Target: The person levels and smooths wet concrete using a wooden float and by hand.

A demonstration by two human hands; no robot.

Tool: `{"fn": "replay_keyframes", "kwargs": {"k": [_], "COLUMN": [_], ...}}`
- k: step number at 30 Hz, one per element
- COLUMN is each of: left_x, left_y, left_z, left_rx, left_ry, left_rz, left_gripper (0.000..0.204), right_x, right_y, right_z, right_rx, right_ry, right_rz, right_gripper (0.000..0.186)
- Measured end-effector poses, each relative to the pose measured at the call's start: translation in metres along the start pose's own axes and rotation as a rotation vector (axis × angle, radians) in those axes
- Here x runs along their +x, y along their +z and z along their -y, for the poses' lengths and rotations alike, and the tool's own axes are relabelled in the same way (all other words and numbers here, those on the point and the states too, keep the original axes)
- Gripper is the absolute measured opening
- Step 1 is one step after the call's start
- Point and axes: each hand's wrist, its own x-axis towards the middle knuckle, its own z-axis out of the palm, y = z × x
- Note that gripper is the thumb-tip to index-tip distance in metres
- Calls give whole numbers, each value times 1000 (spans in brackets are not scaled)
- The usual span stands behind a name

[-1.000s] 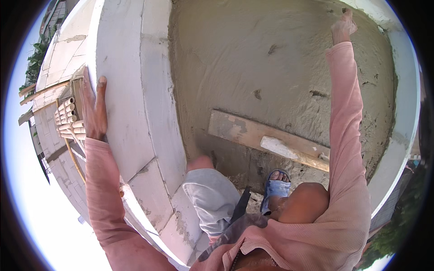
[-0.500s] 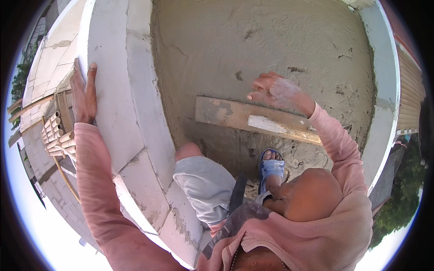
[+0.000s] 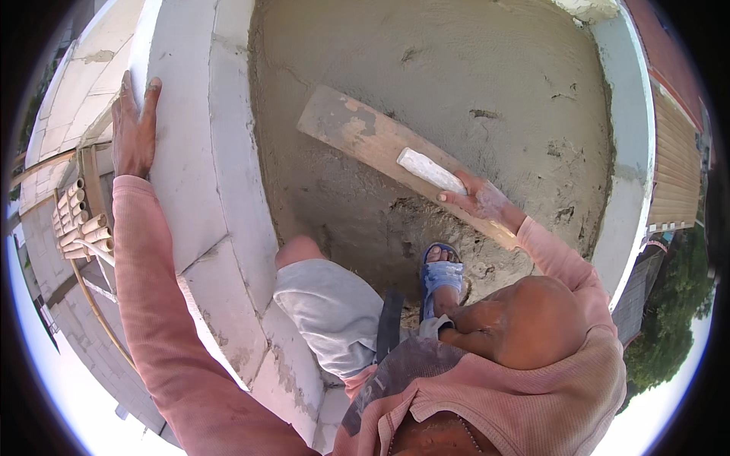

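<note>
My left hand rests on the outer top edge of the white block wall, thumb and fingers apart, holding nothing. My right hand is closed round the near right end of the pale handle of a long wooden float. The handle is coated in white. The float lies slantwise over wet grey mortar, its far left end reaching toward the block wall. Grey smears cover the back of my right hand.
My sandalled foot stands on rough mortar near the float. Another block wall bounds the right side. Outside the left wall are bamboo poles. Beyond the right wall is a ribbed brown panel.
My right hand has come down from above the float and taken hold of its handle. The float has turned, its left end swinging up and away. My left hand stays on the wall.
</note>
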Motion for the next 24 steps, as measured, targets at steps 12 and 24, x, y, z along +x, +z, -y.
{"fn": "replay_keyframes", "kwargs": {"k": [12,24], "left_x": [11,10], "left_y": [5,6], "left_z": [19,12], "left_rx": [29,8], "left_ry": [75,63], "left_rz": [28,13], "left_gripper": [86,85], "right_x": [73,-60], "right_y": [-83,-95], "right_z": [-51,-172], "right_rx": [66,663], "right_ry": [272,583], "right_rz": [-492,-1024], "right_gripper": [75,68]}}
